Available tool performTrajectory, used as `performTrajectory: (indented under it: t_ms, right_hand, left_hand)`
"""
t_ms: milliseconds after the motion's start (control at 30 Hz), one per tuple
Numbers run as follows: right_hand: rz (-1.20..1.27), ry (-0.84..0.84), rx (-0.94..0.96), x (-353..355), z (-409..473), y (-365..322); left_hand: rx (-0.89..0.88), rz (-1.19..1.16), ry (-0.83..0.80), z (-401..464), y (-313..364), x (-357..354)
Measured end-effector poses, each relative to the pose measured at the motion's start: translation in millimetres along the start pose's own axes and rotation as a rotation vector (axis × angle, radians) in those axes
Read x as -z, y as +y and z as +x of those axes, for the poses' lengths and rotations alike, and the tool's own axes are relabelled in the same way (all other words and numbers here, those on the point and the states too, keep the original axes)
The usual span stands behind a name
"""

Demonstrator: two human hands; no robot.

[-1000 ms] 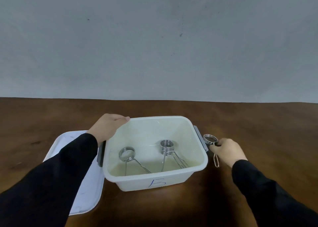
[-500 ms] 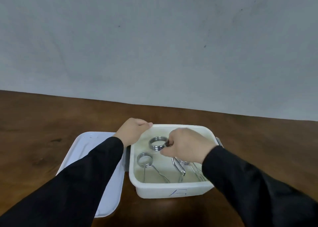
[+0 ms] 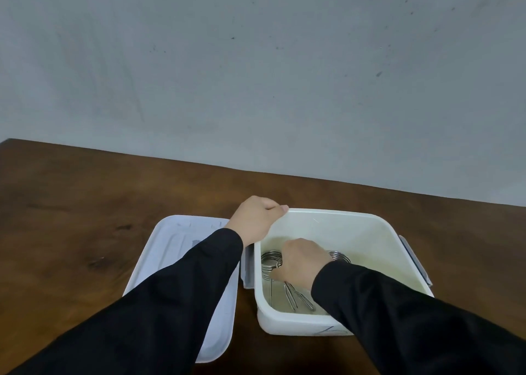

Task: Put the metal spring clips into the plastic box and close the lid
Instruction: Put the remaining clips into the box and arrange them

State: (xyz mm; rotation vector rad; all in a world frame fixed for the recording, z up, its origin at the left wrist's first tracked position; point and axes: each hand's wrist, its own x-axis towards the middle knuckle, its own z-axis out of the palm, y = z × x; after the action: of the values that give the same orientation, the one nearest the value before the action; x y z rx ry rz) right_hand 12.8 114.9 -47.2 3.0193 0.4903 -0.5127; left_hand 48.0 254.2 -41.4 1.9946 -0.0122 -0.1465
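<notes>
1. Head view: the right hand (image 3: pixel 303 262) is reaching into the box (image 3: pixel 296 325), fingers curled around a clip (image 3: pixel 271 259) low at the left side.
2. The left hand (image 3: pixel 256 221) is gripping the box's far-left rim.
3. Another clip (image 3: pixel 340 256) is lying inside, right of the hand.
4. The lid (image 3: pixel 176 242) is lying on the table (image 3: pixel 85 204), left of the box; closing is not yet done.

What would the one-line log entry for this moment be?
left hand: gripping box rim | right hand: inside box, on spring clip | lid: off, left of box
</notes>
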Motion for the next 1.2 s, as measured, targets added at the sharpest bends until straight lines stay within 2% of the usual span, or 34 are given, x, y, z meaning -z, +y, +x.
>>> performTrajectory:
  t_ms: [567,867,933,1067,1133,1200]
  right_hand:
    - [0.088,-0.092,-0.016,-9,0,4]
    - [0.18,-0.069,0.035,11,-9,9]
    - [0.23,0.013,0.033,29,-18,14]
    - [0.376,0.202,0.035,49,-40,28]
    - [0.395,0.243,0.064,46,-57,31]
    - [0.412,0.271,0.094,39,-77,32]
  left_hand:
    - [-0.022,0.059,0.019,-4,4,1]
    - [-0.025,0.094,-0.015,-8,9,4]
    - [-0.027,0.084,0.041,-10,10,9]
    - [-0.022,-0.04,0.405,-31,-6,28]
    - [0.016,0.083,0.486,-59,-25,31]
    - [0.052,0.314,0.487,-100,-51,27]
